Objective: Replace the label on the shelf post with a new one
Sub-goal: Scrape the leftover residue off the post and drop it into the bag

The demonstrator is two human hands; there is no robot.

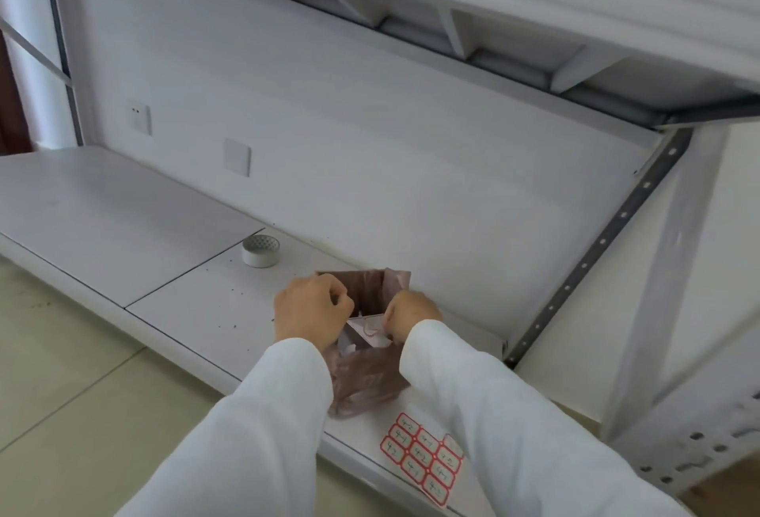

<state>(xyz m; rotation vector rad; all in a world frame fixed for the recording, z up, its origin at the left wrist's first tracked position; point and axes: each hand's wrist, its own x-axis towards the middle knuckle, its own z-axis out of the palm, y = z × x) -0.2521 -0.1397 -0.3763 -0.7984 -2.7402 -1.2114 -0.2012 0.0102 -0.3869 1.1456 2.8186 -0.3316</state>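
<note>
A brownish plastic bag (366,381) lies on the white shelf (214,311), its mouth held apart. My left hand (310,309) grips the bag's left rim. My right hand (411,311) grips the right rim and pinches a small red-bordered label (370,329) over the opening. A sheet of red-bordered labels (423,457) with handwritten numbers lies near the shelf's front edge, partly under my right sleeve. The perforated grey shelf post (596,245) slants up on the right; I see no label on it.
A roll of white tape (260,251) stands on the shelf behind and left of the bag. The upper shelf (493,23) hangs overhead. Another perforated post (699,446) is at the lower right. Tiled floor (82,372) lies to the left.
</note>
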